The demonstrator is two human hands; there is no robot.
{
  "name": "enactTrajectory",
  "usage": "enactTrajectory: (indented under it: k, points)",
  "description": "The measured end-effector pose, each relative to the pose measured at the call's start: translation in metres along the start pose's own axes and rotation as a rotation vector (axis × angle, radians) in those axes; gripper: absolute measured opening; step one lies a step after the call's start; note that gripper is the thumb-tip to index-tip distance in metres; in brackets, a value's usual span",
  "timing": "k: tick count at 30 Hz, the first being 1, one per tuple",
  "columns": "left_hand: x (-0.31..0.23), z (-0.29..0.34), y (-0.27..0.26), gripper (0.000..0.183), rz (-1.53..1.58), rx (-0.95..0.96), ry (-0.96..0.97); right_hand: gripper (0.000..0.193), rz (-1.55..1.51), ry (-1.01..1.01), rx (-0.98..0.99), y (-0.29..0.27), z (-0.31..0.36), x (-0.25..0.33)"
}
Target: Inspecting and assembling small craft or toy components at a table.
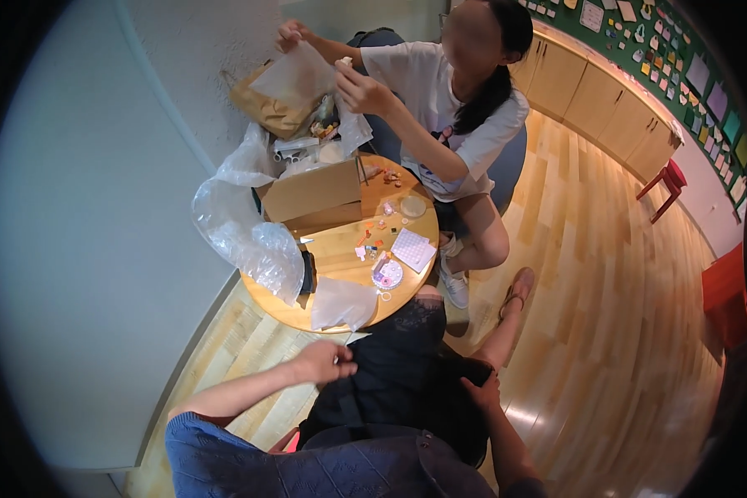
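Note:
My left hand (pixel 324 362) hovers by the dark cloth over my lap, just below the table's near edge. Its fingers are loosely curled, with a gap at the tips and nothing visible between them. On the other side, my right hand (pixel 481 390) lies against my leg over the black garment (pixel 373 365), thumb spread and holding nothing. Nearest to my left hand on the round wooden table (pixel 278 303) is a frosted plastic bag (pixel 343 304). Beyond it sit a round decorated piece (pixel 387 272), a white pegboard sheet (pixel 413 250) and several small coloured pieces (pixel 373 236).
An open cardboard box (pixel 314 195) and bubble wrap (pixel 249 224) crowd the table's left side, with a brown paper bag (pixel 270 104) behind. Across the table, a seated person (pixel 440 108) holds up a translucent bag (pixel 297 76) and a small pale thing. A red stool (pixel 664 187) stands far right.

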State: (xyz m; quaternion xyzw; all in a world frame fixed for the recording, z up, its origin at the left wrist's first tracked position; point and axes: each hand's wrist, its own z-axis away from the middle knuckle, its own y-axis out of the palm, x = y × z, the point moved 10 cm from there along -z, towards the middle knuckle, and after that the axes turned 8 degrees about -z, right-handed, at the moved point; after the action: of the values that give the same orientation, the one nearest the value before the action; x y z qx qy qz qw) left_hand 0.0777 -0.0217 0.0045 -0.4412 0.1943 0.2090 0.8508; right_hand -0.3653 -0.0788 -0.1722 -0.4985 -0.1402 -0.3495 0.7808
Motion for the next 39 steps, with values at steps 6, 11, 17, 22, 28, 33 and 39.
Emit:
enactTrajectory:
  k: [6,11,17,22,28,33,39]
  points:
    - [-0.043,-0.011,-0.148,0.013,0.269,-0.609,0.174,0.121,-0.055,0.007,-0.066,-0.001,0.001,0.000]
    - [-0.032,-0.037,-0.030,0.015,0.495,0.039,0.024,0.120,-0.151,0.055,-0.029,-0.002,-0.006,0.002]
    - [-0.051,-0.003,0.092,0.057,0.154,0.578,-0.029,0.123,-0.141,0.048,0.019,0.000,-0.027,-0.001]
    - [-0.060,-0.016,0.083,0.064,0.167,0.546,-0.045,0.120,-0.072,0.120,-0.004,0.005,-0.035,-0.019]
    - [-0.054,-0.017,0.088,0.064,0.219,0.570,-0.041,0.111,-0.053,0.105,-0.013,0.001,-0.033,-0.018]
    - [-0.053,-0.016,0.090,0.064,0.215,0.564,-0.047,0.108,-0.096,0.086,0.004,-0.004,-0.025,-0.006]
    - [-0.055,-0.018,0.082,0.064,0.182,0.555,-0.088,0.108,-0.208,-0.010,0.048,-0.010,-0.020,0.026]
